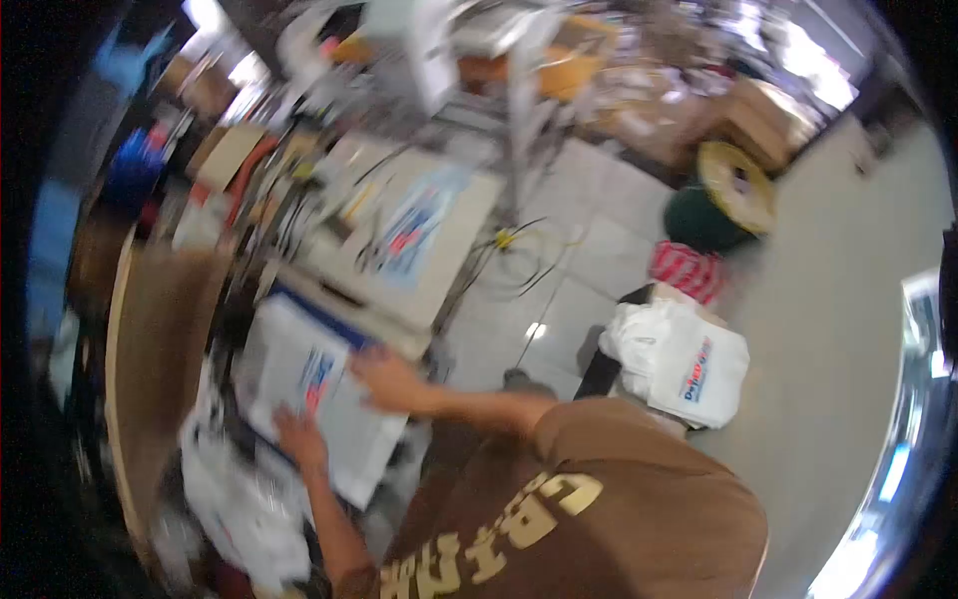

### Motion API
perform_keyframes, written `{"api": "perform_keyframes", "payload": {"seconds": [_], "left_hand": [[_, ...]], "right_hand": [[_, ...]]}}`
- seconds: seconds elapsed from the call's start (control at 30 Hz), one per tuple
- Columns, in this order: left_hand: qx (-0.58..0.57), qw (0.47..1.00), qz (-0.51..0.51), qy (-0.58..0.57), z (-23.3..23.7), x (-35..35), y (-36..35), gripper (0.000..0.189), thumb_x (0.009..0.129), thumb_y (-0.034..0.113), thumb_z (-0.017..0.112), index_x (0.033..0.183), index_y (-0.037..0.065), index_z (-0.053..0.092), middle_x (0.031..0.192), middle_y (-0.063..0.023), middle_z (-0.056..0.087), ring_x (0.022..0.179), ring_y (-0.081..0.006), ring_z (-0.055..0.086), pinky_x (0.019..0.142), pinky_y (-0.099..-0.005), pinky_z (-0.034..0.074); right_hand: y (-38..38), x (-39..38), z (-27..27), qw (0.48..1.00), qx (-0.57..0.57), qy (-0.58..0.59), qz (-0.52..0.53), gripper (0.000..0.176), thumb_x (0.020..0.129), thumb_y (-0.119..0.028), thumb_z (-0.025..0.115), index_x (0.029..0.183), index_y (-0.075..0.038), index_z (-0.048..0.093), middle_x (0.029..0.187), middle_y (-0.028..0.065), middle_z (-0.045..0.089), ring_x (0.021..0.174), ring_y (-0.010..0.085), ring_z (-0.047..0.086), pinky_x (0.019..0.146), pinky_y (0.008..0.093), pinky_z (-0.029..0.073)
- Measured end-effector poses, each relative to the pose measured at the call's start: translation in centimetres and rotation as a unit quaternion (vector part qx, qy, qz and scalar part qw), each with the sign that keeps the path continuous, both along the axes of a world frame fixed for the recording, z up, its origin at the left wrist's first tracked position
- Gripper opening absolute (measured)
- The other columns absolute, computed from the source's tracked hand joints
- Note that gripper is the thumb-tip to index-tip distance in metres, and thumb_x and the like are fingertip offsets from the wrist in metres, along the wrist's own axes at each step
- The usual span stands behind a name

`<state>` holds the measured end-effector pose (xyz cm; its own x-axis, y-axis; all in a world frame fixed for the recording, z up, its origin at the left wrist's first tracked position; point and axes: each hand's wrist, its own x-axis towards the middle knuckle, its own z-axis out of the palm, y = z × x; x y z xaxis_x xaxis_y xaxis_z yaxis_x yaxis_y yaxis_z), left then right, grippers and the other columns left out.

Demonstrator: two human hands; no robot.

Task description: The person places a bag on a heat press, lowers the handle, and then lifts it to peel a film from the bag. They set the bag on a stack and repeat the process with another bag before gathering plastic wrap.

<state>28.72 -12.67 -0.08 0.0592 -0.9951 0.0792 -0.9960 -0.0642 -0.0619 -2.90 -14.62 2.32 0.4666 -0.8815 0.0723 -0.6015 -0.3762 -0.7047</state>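
A white bag or sheet (344,439) with red and blue print lies flat on a work surface, a dark blue strip (317,317) along its upper edge. My right hand (389,379) rests at its upper right part, fingers spread. Lower down and to the left, my left hand (302,439) touches the white material beside the print, its fingers apart. Motion blurs both hands. Just above lies a pale board (454,250) with similar red and blue print, and scissors (371,255) on it.
White printed bags (689,364) are stacked at the right, near a red-and-white striped cloth (687,270). A green and yellow spool (733,200) stands behind them. Cables (519,265) lie over the tiled floor (599,250). More white bags (239,509) are at lower left, beside a brown panel (165,369).
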Motion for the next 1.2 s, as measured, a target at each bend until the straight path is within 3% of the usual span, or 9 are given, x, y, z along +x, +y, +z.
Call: {"api": "perform_keyframes", "payload": {"seconds": [0.1,0.17,0.23,0.33,0.4,0.5,0.67,0.87,1.2], "left_hand": [[-0.087,0.995,0.003,0.048,3.1,-2.7,-1.4,0.053,0.088,0.029,0.063,0.129,-0.004,0.057,0.138,-0.0306,0.050,0.128,-0.0438,0.046,0.112,-0.0519,0.031],[-0.143,0.976,-0.087,0.136,2.2,-2.8,-4.0,0.046,0.079,0.015,0.066,0.121,-0.004,0.061,0.132,-0.0261,0.055,0.123,-0.0415,0.049,0.107,-0.0485,0.037],[-0.127,0.956,-0.138,0.226,2.9,-5.3,-7.0,0.045,0.077,0.013,0.067,0.120,-0.001,0.063,0.127,-0.0210,0.058,0.118,-0.0394,0.051,0.104,-0.0457,0.040],[-0.114,0.947,-0.184,0.239,4.5,-8.1,-9.9,0.041,0.076,0.012,0.068,0.116,0.002,0.067,0.119,-0.0168,0.060,0.111,-0.0367,0.055,0.099,-0.0435,0.044],[-0.070,0.948,-0.193,0.245,5.1,-8.4,-10.9,0.034,0.076,0.010,0.068,0.109,0.007,0.071,0.108,-0.0134,0.061,0.104,-0.0333,0.057,0.093,-0.0422,0.047],[-0.023,0.944,-0.196,0.264,5.5,-7.8,-11.3,0.028,0.079,0.012,0.070,0.106,0.007,0.073,0.099,-0.0128,0.061,0.101,-0.0315,0.060,0.090,-0.0403,0.048],[-0.109,0.918,-0.227,0.307,4.9,-8.1,-11.2,0.007,0.078,0.010,0.070,0.085,0.008,0.070,0.087,-0.0087,0.062,0.088,-0.0298,0.063,0.078,-0.0418,0.050],[-0.235,0.903,-0.234,0.273,3.8,-8.4,-8.8,0.005,0.077,0.009,0.070,0.082,0.008,0.069,0.088,-0.0069,0.063,0.086,-0.0280,0.063,0.076,-0.0409,0.050],[-0.250,0.903,-0.215,0.275,3.6,-8.4,-5.9,0.011,0.076,0.005,0.069,0.087,0.005,0.072,0.095,-0.0082,0.065,0.090,-0.0286,0.063,0.082,-0.0403,0.050]], "right_hand": [[-0.3,-0.1,-0.4,0.985,-0.167,0.014,-0.036,0.059,0.077,-0.036,0.074,0.127,-0.007,0.058,0.130,0.0149,0.054,0.121,0.0346,0.047,0.104,0.0525,0.035],[-0.8,-0.2,-0.3,0.982,-0.187,0.027,-0.017,0.052,0.078,-0.036,0.073,0.121,-0.008,0.061,0.129,0.0136,0.054,0.122,0.0338,0.046,0.103,0.0530,0.034],[-1.8,-0.2,0.4,0.983,-0.180,0.026,0.008,0.050,0.078,-0.037,0.073,0.117,-0.008,0.062,0.129,0.0128,0.054,0.122,0.0332,0.045,0.103,0.0537,0.034],[-3.2,0.3,0.6,0.990,-0.126,0.058,0.025,0.046,0.079,-0.033,0.072,0.118,-0.009,0.063,0.131,0.0134,0.053,0.122,0.0337,0.045,0.100,0.0534,0.035],[-3.5,0.8,-0.3,0.967,-0.247,-0.014,-0.066,0.042,0.082,-0.030,0.070,0.118,-0.010,0.064,0.136,0.0138,0.052,0.122,0.0348,0.046,0.100,0.0519,0.037],[-3.6,1.3,-1.1,0.960,-0.268,-0.025,-0.076,0.040,0.084,-0.028,0.067,0.121,-0.013,0.065,0.141,0.0144,0.050,0.124,0.0362,0.046,0.101,0.0501,0.038],[-3.3,1.7,-0.8,0.958,-0.272,-0.001,-0.085,0.036,0.088,-0.023,0.063,0.124,-0.017,0.064,0.142,0.0172,0.048,0.128,0.0396,0.045,0.105,0.0522,0.037],[-3.6,1.8,-1.0,0.964,-0.255,0.007,-0.077,0.036,0.089,-0.021,0.062,0.124,-0.017,0.064,0.144,0.0176,0.047,0.132,0.0427,0.043,0.103,0.0532,0.040],[-3.8,1.7,-0.7,0.969,-0.238,-0.010,-0.071,0.037,0.088,-0.019,0.062,0.125,-0.017,0.064,0.143,0.0174,0.048,0.127,0.0442,0.046,0.100,0.0519,0.044]]}}
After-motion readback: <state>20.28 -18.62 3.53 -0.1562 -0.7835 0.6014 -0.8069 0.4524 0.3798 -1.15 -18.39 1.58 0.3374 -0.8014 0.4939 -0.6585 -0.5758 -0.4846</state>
